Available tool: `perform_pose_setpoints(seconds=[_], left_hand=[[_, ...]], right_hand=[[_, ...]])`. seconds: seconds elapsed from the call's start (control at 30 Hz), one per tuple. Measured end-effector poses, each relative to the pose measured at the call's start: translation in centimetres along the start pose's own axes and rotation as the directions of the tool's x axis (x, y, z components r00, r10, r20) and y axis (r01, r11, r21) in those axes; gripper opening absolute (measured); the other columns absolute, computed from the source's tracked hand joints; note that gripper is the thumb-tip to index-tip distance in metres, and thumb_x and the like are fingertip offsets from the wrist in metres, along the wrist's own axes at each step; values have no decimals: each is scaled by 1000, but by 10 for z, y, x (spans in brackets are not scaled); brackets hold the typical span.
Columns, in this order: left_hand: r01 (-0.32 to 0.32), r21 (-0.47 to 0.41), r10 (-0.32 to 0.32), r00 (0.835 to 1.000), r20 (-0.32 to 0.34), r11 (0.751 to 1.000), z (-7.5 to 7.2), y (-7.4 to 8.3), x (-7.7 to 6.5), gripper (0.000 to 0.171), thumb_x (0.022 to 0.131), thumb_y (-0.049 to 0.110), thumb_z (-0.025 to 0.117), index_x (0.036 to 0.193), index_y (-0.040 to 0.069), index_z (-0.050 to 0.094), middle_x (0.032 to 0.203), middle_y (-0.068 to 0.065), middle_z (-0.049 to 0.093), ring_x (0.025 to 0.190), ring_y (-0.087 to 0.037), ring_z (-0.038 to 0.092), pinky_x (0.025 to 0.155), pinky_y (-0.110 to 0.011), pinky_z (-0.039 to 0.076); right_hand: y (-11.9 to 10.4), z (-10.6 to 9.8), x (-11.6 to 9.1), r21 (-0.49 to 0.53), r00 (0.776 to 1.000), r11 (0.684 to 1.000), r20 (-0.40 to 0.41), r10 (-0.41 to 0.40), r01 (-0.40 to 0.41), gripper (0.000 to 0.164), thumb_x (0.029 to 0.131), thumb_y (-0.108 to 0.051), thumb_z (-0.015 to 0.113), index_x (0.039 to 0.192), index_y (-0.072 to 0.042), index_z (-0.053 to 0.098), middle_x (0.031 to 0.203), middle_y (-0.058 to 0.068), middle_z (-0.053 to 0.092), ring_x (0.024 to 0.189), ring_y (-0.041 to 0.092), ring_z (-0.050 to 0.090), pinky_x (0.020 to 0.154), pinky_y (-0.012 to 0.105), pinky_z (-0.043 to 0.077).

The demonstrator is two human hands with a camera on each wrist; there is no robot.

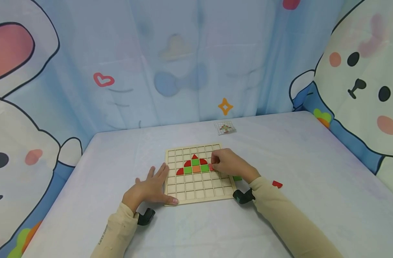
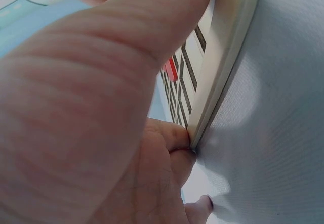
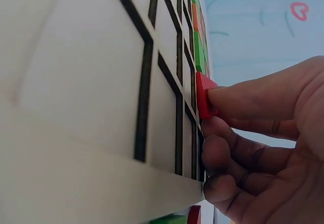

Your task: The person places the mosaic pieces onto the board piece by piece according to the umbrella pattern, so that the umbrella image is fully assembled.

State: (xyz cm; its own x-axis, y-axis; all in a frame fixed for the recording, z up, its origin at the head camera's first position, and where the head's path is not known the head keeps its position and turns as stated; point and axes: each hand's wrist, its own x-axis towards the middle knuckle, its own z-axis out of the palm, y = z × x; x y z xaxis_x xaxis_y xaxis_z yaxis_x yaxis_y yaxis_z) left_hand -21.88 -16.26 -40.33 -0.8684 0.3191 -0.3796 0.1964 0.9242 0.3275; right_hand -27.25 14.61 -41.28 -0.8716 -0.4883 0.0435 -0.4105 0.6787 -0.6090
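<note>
Two-handed on board (image 1: 199,194): pinching red piece (image 3: 203,96) with right hand (image 1: 228,162) toward two o'clock, resting spread left hand (image 1: 150,187) at nine o'clock.

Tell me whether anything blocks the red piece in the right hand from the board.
Nothing visible does: the right hand pinches the red piece right at the gridded board, beside a green square.

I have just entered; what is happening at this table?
A person's right hand pinches a red piece at the right end of a coloured row on a wooden grid board, while the left hand touches its left side. Other pieces fill some squares, and a green piece lies beside the board.
</note>
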Motion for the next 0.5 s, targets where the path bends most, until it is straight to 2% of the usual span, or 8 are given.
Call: perform_pose_setpoints(seconds=[0.3,0.5], left_hand=[[-10,-4,10,1000,1,1000,1,-1,1,132,80,61,89,173,8,11,180,-9,4,162,-45,0,111,-88,9],[-9,1,9,1000,-1,1000,1,-1,0,133,80,62,89,173,9,11,180,-8,3,163,-45,0,112,-87,8]], right_hand=[[1,3,1,-91,999,996,-21,-24,22,16,97,0,70,84,-9,66,78,-1,62,72,16,53,67,33,47],[-4,-4,-2,-73,1000,997,-15,-10,9,12,98,0,70,88,-7,71,82,0,65,74,17,56,69,34,51]])
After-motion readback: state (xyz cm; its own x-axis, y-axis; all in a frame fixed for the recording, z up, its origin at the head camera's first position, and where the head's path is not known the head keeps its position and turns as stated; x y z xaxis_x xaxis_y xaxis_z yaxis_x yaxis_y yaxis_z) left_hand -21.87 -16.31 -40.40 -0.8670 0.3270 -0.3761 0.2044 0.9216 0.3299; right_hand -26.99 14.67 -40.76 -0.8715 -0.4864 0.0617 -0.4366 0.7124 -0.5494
